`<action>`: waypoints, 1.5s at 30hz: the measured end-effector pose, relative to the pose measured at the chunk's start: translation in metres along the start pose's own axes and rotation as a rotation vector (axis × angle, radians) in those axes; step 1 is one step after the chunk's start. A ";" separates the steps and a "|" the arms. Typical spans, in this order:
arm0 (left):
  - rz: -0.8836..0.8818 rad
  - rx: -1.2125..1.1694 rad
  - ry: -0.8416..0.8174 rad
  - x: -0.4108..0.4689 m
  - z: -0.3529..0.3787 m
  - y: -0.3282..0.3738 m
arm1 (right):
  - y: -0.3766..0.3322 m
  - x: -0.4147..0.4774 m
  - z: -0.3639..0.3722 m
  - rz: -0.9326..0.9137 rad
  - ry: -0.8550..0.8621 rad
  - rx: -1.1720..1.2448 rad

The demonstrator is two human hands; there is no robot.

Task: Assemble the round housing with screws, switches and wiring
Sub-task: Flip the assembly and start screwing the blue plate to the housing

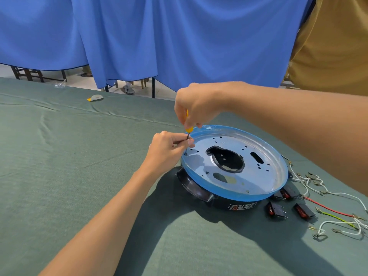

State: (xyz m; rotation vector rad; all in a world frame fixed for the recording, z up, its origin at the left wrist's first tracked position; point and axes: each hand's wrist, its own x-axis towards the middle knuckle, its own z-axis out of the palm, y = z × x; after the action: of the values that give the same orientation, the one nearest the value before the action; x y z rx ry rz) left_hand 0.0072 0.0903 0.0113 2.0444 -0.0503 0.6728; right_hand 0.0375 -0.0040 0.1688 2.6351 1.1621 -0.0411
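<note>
Green-clothed table [79, 176], round housing [264, 180] centre-right: my right hand [197, 108] grips the screwdriver [188, 128], left hand [167, 150] pinches its shaft at a left-edge hole; early, I reckon, since switches [303, 211] and wires [328, 211] lie loose lower right.

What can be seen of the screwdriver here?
The screwdriver has a yellow handle, mostly hidden in the right hand that grips it, and a thin metal shaft. It stands nearly upright, with its tip down at a hole near the rim of the round housing. The left hand pinches the shaft.
</note>
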 end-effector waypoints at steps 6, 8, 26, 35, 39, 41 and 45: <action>0.051 -0.008 0.127 -0.002 0.004 0.003 | 0.005 0.011 0.017 0.176 0.049 0.130; 0.034 -0.015 0.093 -0.001 0.002 0.003 | 0.006 0.009 0.012 0.157 0.015 0.152; 0.071 0.121 0.091 0.000 0.004 0.001 | 0.023 0.003 0.010 -0.021 0.127 0.105; 0.006 -0.050 0.101 0.000 0.000 0.006 | 0.016 0.017 0.022 0.073 0.227 0.088; 0.016 0.000 0.074 0.001 0.000 0.005 | 0.017 0.011 0.011 0.006 0.108 0.031; 0.020 0.006 0.049 0.001 0.000 0.005 | 0.019 0.010 0.008 -0.066 0.127 -0.005; 0.059 0.027 0.012 -0.001 0.003 0.007 | 0.018 0.014 0.018 -0.004 0.214 -0.051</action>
State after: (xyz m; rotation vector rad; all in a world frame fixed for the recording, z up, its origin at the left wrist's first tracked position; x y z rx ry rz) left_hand 0.0052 0.0839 0.0157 2.0714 -0.0959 0.7262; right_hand 0.0616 -0.0105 0.1534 2.6420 1.2157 0.2727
